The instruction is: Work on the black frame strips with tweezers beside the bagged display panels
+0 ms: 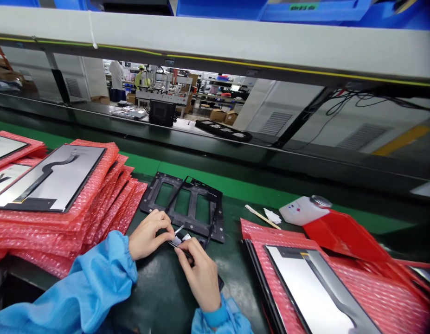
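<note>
1. We hold a small dark strip-like part with white pieces (176, 240) between our two hands, at the near edge of a black rectangular frame with three openings (193, 214). We cannot tell whether the part touches the frame.
2. Our left hand (149, 235) pinches the part's left end between thumb and forefinger.
3. Our right hand (201, 274) pinches its right end, thumb and forefinger nearly together.
4. The frame lies flat on the dark green tabletop (159, 297).
5. To our left, we have a stack of pink-red bubble-wrap bags (106, 197), topped by a grey rectangular panel with a black ribbon cable (70, 174).
6. To our right, a similar white-and-grey panel (296, 278) rests on red bubble wrap (371, 283).
7. Beyond that panel, we see a white plastic bottle with a metallic cap (300, 211) and a thin wooden-handled brush (265, 218).
</note>
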Tool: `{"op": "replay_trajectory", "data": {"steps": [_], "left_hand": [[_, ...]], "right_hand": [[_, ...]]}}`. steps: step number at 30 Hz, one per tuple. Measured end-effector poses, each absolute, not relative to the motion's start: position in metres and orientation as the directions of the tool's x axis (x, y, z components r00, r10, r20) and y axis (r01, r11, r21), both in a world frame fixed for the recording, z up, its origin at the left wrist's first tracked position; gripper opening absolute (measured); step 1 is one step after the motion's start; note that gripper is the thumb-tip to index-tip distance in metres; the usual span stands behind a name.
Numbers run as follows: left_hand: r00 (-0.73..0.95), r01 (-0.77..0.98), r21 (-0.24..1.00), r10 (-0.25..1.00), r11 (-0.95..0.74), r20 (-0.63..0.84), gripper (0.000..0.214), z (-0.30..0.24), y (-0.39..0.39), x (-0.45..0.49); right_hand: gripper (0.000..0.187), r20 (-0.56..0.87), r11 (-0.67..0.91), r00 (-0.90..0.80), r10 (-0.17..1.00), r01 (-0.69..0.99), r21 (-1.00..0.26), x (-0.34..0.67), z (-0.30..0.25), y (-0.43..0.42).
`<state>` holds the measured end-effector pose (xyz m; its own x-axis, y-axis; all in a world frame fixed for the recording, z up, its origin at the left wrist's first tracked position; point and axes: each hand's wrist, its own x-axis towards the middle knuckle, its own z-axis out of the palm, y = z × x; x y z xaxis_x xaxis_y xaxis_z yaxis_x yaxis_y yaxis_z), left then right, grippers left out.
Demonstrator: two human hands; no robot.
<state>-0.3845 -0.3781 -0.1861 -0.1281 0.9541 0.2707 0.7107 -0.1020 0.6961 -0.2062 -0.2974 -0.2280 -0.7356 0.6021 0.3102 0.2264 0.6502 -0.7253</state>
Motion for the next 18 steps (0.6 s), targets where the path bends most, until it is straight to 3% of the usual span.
{"op": "replay_trajectory", "data": {"steps": [6,10,12,18], "left_hand": [[-0.119,0.697,0.712,0.967,-0.08,0.224,0.017,-0.194,-0.382,-0.387],[-0.136,0.697,0.717,0.984,0.013,0.114,0.036,-0.207,-0.395,-0.387],[-0.138,0.678,0.734,0.988,0.039,0.075,0.035,-0.213,-0.399,-0.384],[-0.204,0.641,0.765,0.975,0.065,0.088,0.03,-0.217,-0.4,-0.373]], "right_hand": [[0.023,0.299,0.637,-0.747,0.594,0.21,-0.742,-0.205,-0.226,-0.297],[0.024,0.322,0.625,-0.722,0.612,0.193,-0.756,-0.205,-0.223,-0.297],[0.023,0.336,0.616,-0.71,0.619,0.173,-0.768,-0.204,-0.222,-0.297],[0.019,0.422,0.598,-0.597,0.682,0.123,-0.792,-0.201,-0.222,-0.292]]}}
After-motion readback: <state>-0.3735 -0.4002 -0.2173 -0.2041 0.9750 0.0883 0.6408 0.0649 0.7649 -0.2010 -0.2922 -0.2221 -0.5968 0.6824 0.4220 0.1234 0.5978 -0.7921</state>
